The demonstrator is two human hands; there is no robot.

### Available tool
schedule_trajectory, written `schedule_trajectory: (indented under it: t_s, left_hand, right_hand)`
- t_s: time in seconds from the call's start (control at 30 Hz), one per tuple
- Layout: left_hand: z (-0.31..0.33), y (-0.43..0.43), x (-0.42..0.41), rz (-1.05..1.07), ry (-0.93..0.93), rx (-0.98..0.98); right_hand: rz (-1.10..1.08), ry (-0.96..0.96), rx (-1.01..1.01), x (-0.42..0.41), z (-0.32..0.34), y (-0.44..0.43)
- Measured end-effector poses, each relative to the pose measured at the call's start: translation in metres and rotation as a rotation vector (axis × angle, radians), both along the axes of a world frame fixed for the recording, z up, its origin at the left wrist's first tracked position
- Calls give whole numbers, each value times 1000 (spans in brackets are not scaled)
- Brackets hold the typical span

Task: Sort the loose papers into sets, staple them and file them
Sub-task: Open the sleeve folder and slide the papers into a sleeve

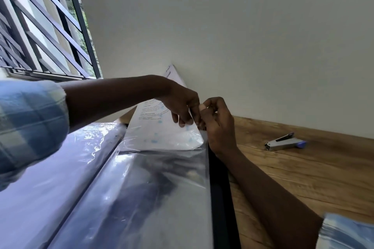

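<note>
Head view: the open dark file folder with clear plastic sleeves [141, 188] lay on the brown wooden table [303, 178]. The white printed paper set [159, 133] sat partly inside its right sleeve. The left hand [182, 103] pinched the paper's right edge; the right hand [217, 125], fingers curled, pinched the sleeve's mouth. The silver, purple-ended stapler [285, 143] lay well right

glossy clear plastic sleeve [153, 188], matt paper [159, 127], wood-grain desk [303, 174], metal stapler [283, 143]

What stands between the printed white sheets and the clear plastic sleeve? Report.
Nothing visible. The printed white sheets, held by the left hand, sit partly inside the clear plastic sleeve, whose mouth the right hand pinches open. The grey stapler lies apart on the wooden table.
</note>
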State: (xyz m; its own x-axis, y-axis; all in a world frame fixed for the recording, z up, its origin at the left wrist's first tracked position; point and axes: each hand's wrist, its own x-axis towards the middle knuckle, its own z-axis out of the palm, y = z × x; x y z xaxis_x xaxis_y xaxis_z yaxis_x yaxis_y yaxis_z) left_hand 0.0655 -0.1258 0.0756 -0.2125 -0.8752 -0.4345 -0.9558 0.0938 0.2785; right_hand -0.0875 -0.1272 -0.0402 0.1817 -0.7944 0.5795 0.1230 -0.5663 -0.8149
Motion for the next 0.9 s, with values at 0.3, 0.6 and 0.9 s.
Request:
schedule_trajectory:
  t_s: [0.3,0.6,0.9]
  left_hand:
    - [-6,11,8,-26,-73,-276]
    - [-15,15,-7,-19,-1,-160]
    - [15,-8,7,-303,-697,-424]
  right_hand:
    - [-268,364,224,-9,13,11]
    - [-62,403,245,-19,-3,21]
    - [-99,379,329,-18,-6,16]
